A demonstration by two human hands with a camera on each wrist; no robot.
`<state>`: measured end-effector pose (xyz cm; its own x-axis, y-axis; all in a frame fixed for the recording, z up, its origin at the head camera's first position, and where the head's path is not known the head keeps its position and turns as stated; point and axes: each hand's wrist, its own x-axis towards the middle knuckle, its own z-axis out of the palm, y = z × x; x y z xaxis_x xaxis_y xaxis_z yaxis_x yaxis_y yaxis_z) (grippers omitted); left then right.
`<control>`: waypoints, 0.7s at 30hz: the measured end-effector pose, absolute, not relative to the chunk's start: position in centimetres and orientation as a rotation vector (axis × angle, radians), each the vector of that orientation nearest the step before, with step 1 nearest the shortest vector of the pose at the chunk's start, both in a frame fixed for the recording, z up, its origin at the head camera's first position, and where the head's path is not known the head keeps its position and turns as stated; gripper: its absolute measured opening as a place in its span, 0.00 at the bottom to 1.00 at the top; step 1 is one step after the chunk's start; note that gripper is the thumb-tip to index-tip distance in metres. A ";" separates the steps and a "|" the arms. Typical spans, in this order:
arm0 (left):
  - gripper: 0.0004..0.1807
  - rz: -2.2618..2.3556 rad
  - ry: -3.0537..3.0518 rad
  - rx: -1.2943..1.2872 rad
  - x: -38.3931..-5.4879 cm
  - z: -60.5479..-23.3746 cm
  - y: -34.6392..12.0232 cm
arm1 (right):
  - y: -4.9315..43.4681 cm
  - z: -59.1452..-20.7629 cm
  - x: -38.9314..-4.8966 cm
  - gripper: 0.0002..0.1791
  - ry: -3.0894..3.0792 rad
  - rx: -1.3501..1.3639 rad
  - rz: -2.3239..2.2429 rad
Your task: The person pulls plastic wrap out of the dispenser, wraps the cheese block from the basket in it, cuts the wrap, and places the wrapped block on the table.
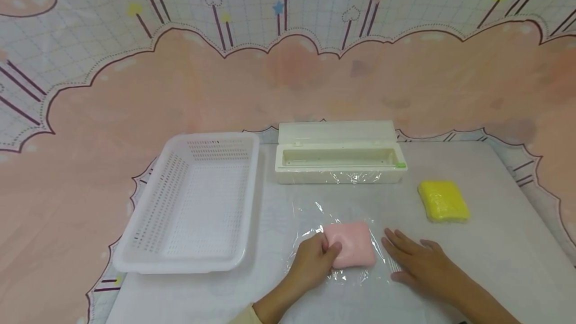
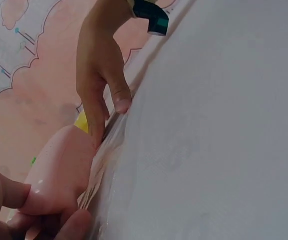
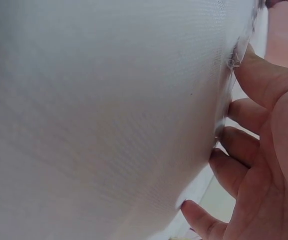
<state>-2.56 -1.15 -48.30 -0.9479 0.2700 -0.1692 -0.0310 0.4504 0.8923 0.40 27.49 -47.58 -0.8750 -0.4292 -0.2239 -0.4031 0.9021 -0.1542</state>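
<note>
A pink, smooth, rounded block (image 1: 353,244) is over a sheet of clear plastic film (image 1: 310,214) on the table. My left hand (image 1: 312,260) grips the block's left edge, thumb on top; in the left wrist view, fingers curl round its near end. To the right, my right hand (image 1: 416,262) has its fingers spread and fairly straight, with fingertips touching the film's right edge, where it is drawn into creases. The right wrist view shows those fingertips against the table surface. A similar yellow block (image 1: 443,201), shiny as if wrapped in film, lies farther right.
A white perforated basket (image 1: 245,204) stands at the left. Behind the film is a cream dispenser box (image 1: 333,176) with its lid raised, a green slider (image 1: 400,165) on its edge and film clinging to its front. A patterned cloth (image 1: 288,89) hangs behind the table.
</note>
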 end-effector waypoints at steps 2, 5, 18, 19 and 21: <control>0.19 1.461 2.450 0.214 -2.6 -48.4 -1.1 | 27.4 -47.6 0.4 0.44 2.796 -0.608 -0.163; 0.19 1.384 2.504 0.237 -2.7 -48.4 -1.1 | 27.4 -47.6 0.3 0.44 2.771 -0.586 -0.184; 0.19 1.177 2.614 0.352 -3.2 -48.6 -1.4 | 28.4 -46.9 0.2 0.47 2.754 -0.519 -0.292; 0.19 1.174 2.616 0.358 -3.3 -48.6 -1.5 | 28.5 -46.8 0.2 0.46 2.776 -0.514 -0.296; 0.20 1.180 2.612 0.369 -3.3 -48.6 -1.5 | 28.8 -46.4 0.1 0.42 2.837 -0.518 -0.297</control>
